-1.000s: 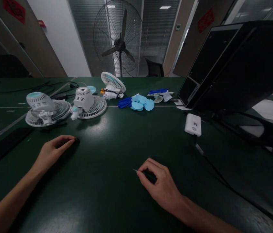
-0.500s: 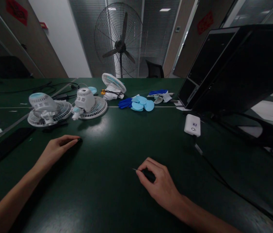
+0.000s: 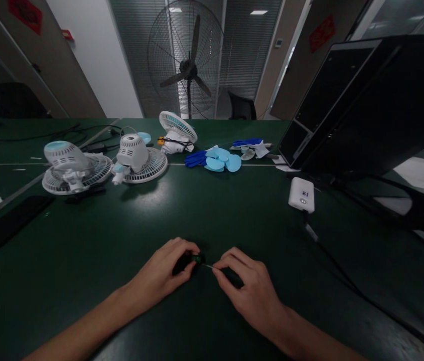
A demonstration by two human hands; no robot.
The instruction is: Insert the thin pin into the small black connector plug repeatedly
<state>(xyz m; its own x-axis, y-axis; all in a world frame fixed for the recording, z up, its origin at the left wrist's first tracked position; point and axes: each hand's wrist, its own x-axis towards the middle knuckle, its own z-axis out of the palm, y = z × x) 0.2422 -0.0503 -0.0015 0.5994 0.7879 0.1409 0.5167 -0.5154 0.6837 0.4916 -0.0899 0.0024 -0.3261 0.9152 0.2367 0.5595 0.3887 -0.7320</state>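
Observation:
Between the thumb and fingers of my left hand (image 3: 170, 263) is a small dark green object (image 3: 197, 258), too small to name. My right hand (image 3: 247, 288) pinches a thin, pale, needle-like piece (image 3: 207, 265) that points left toward the green object. The two hands face each other low over the dark green table (image 3: 212, 215), their fingertips a short distance apart. Whether the thin piece touches the green object cannot be made out.
White fans (image 3: 132, 153) lie at the back left. Blue fan blades (image 3: 217, 159) and blue gloves (image 3: 195, 159) are at the back middle. A white device (image 3: 301, 194) with a cable and a large black monitor (image 3: 370, 105) stand at the right.
My left hand has moved right and nearer to me with the small object, coming close to my right hand. My right hand has barely moved and still pinches the thin piece.

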